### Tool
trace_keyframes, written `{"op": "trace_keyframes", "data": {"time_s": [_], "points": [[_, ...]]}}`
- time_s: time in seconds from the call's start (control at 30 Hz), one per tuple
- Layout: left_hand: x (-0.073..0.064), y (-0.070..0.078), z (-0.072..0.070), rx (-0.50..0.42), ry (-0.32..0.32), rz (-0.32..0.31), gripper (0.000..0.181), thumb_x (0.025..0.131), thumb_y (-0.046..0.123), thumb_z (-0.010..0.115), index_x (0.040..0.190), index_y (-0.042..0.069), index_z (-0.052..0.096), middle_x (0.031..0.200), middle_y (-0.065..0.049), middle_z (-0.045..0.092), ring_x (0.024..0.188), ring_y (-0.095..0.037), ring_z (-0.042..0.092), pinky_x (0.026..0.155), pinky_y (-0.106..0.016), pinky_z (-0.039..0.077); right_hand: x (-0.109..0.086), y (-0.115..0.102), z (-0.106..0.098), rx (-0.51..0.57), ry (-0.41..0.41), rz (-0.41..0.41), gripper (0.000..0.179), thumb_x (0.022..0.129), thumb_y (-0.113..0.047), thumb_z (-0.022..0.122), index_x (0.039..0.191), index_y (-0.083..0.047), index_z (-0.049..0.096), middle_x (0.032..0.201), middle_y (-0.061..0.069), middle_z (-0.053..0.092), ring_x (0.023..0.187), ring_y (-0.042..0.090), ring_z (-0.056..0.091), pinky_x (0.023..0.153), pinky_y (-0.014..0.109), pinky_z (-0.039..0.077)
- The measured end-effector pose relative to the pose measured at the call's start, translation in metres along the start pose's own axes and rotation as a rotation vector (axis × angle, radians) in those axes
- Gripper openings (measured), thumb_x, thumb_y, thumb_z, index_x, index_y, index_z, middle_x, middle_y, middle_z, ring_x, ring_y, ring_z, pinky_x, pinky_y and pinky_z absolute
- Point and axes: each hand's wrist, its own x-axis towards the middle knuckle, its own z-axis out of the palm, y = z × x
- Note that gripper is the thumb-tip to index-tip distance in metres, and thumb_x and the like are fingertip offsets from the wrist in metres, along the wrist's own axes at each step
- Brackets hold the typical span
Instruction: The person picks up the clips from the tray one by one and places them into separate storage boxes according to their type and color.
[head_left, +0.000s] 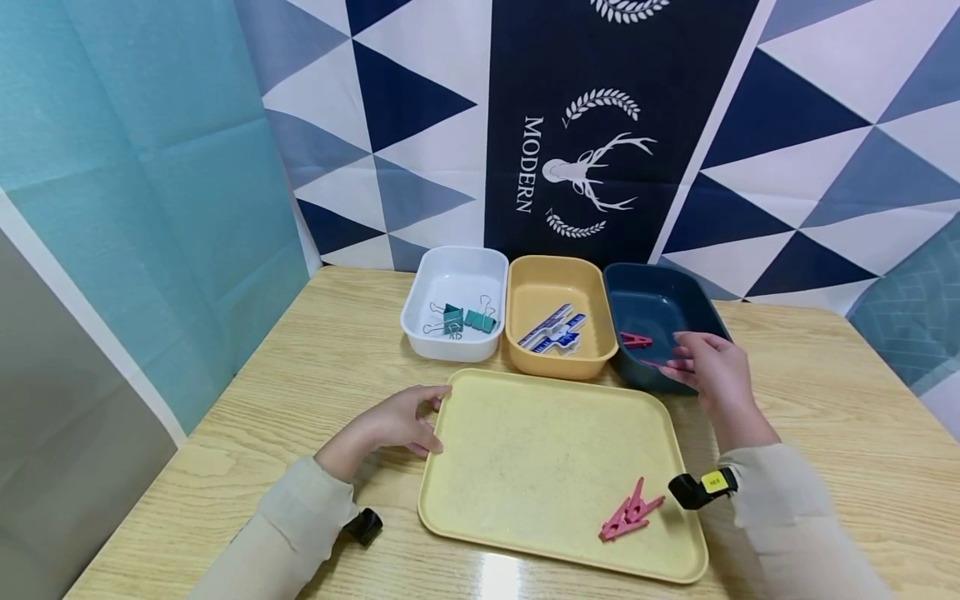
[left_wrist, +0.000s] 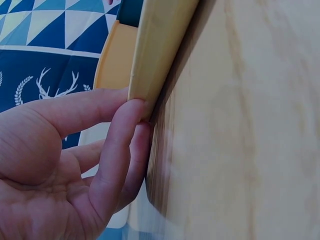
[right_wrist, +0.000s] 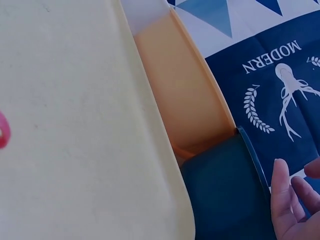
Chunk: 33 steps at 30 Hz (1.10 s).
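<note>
My left hand (head_left: 401,421) grips the left rim of a pale yellow tray (head_left: 540,450), its fingertips meeting at the tray edge (left_wrist: 162,45) in the left wrist view. Over the front of the dark blue bin (head_left: 663,292) is my right hand (head_left: 712,367), its fingers loosely bent. Nothing shows between the fingers (right_wrist: 281,200) in the right wrist view. Inside that bin lies a red clothespin (head_left: 636,340), and a blurred pinkish shape (head_left: 652,364) shows just below the fingertips. Pink clothespins (head_left: 632,512) lie together at the tray's near right corner.
A white bin (head_left: 453,260) with teal binder clips (head_left: 453,320) and a yellow-orange bin (head_left: 558,268) with blue-and-white clips (head_left: 555,332) stand left of the blue bin. All three sit behind the tray on a wooden table (head_left: 322,350), before a patterned wall cloth (head_left: 420,108).
</note>
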Motion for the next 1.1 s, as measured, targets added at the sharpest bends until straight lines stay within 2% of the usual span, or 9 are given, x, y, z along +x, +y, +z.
{"op": "trace_keyframes", "data": {"time_s": [0.3, 0.7, 0.83, 0.93, 1.1], "points": [[-0.001, 0.001, 0.001, -0.011, -0.002, -0.007, 0.082, 0.069, -0.013, 0.072, 0.142, 0.003, 0.037, 0.115, -0.012, 0.041, 0.066, -0.017, 0.052, 0.058, -0.032, 0.058, -0.008, 0.003, 0.001, 0.021, -0.013, -0.035, 0.027, 0.090, -0.026, 0.062, 0.107, -0.008, 0.053, 0.081, 0.002, 0.057, 0.060, 0.011, 0.059, 0.060, 0.024, 0.057], [0.000, 0.001, 0.001, -0.021, -0.001, -0.001, 0.083, 0.069, -0.014, 0.073, 0.142, 0.003, 0.037, 0.115, -0.012, 0.041, 0.067, -0.018, 0.052, 0.059, -0.032, 0.058, -0.020, 0.009, 0.001, -0.023, -0.050, -0.079, 0.014, 0.091, -0.027, 0.060, 0.095, -0.014, 0.059, 0.079, 0.002, 0.057, 0.058, 0.012, 0.057, 0.057, 0.026, 0.058], [0.000, 0.001, 0.001, -0.022, -0.001, 0.003, 0.083, 0.068, -0.014, 0.073, 0.142, 0.003, 0.037, 0.115, -0.012, 0.041, 0.068, -0.018, 0.051, 0.059, -0.032, 0.058, -0.021, 0.012, 0.002, -0.070, -0.044, -0.083, 0.017, 0.091, -0.030, 0.061, 0.095, -0.013, 0.061, 0.079, 0.002, 0.058, 0.058, 0.013, 0.058, 0.057, 0.027, 0.058], [-0.001, 0.001, 0.001, -0.020, 0.001, 0.003, 0.083, 0.068, -0.015, 0.073, 0.142, 0.003, 0.037, 0.115, -0.012, 0.041, 0.068, -0.018, 0.050, 0.059, -0.032, 0.058, -0.022, 0.012, 0.003, -0.148, -0.043, -0.075, 0.020, 0.092, -0.031, 0.059, 0.098, -0.012, 0.060, 0.081, 0.003, 0.058, 0.060, 0.013, 0.058, 0.059, 0.028, 0.058], [-0.001, 0.001, 0.001, -0.022, 0.004, -0.002, 0.083, 0.069, -0.014, 0.073, 0.142, 0.003, 0.037, 0.115, -0.012, 0.041, 0.068, -0.018, 0.051, 0.059, -0.032, 0.058, -0.027, 0.011, 0.004, -0.238, -0.095, -0.069, 0.023, 0.095, -0.029, 0.052, 0.104, -0.009, 0.059, 0.083, 0.002, 0.057, 0.063, 0.013, 0.059, 0.061, 0.028, 0.058]]}}
